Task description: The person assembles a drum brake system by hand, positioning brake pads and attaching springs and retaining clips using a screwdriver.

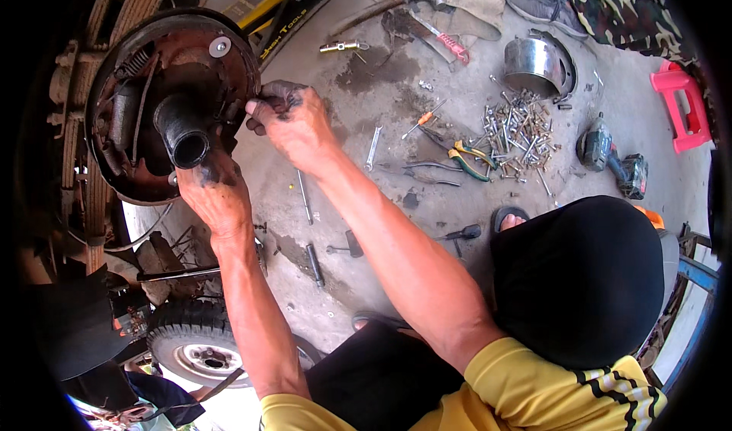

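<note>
A greasy round brake assembly [174, 99] faces me at the upper left, with a coil spring [134, 62] and a pale round washer [219, 46] on it. From its middle sticks out a dark hollow axle tube [183, 132]. My left hand [216, 191] reaches into the lower right of the assembly, beside the tube; its fingers are mostly hidden. At the right rim is my right hand [293, 118], thumb and blackened fingers closed together. Whatever lies between those fingertips is too small to make out.
On the concrete floor lie a hammer [377, 10], a heap of bolts [522, 133], yellow-green handled pliers [467, 164], a wrench [374, 149] and a cordless power tool [598, 145]. A metal drum [530, 65], a pink stool [679, 103] and a person's camouflage-clad leg [621, 19] are farther right. A wheel [202, 347] stands lower left.
</note>
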The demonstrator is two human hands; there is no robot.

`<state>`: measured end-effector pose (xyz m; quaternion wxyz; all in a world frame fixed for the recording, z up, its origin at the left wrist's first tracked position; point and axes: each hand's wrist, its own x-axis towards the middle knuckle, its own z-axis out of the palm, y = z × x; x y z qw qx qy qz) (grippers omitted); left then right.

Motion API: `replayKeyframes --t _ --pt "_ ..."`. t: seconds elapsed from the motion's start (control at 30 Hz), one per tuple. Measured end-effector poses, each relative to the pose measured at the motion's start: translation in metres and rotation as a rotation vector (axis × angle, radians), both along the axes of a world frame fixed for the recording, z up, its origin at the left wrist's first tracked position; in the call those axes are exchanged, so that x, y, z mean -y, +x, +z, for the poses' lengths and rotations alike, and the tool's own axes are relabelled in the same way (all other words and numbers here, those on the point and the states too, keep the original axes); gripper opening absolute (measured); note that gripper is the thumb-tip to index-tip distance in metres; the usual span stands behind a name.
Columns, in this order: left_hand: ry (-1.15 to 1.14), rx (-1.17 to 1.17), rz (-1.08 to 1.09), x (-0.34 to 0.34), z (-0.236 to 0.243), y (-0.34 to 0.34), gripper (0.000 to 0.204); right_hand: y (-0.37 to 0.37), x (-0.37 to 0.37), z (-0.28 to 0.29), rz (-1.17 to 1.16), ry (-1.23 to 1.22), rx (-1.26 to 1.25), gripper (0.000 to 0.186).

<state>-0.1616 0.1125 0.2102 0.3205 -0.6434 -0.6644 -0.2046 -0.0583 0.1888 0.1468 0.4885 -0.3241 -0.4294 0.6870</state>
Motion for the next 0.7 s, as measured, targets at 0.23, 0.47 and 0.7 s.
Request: replayKeyframes --t 0.23,0.47,0.7 --pt "-0.062 0.039 -0.041 0.003 0.008 -0.002 0.013 -0.022 0.023 0.005 0.027 -0.149 -0.279 0.021" --pt "-0.137 0.024 -0.011 0.006 0.008 -0.001 0.017 -0.031 0.032 0.016 -0.094 -0.191 -0.261 0.019" --pt "-0.144 -0.056 -0.040 0.010 0.008 -0.013 0.016 -0.031 0.031 0.021 -0.124 -0.141 -0.238 0.018"
